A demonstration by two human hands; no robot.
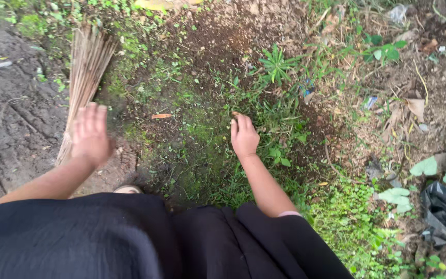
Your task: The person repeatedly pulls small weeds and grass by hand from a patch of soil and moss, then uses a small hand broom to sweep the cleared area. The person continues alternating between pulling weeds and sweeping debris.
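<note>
Over damp soil and patchy weeds, left hand spread beside stick broom, right hand curled, pinching unclear.

Soft, even daylight, no hard shadows.
My left hand smears with motion blur; the ground stays fairly sharp, darker under my body.

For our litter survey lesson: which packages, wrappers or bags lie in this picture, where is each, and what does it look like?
Black plastic bag: lower right, crumpled and open, on the ground among leaves.
Clear plastic wrapper: top right, crumpled, see-through.
Small bluish scrap: right of centre, flat; its kind is unclear.
No signs or screens.
</note>
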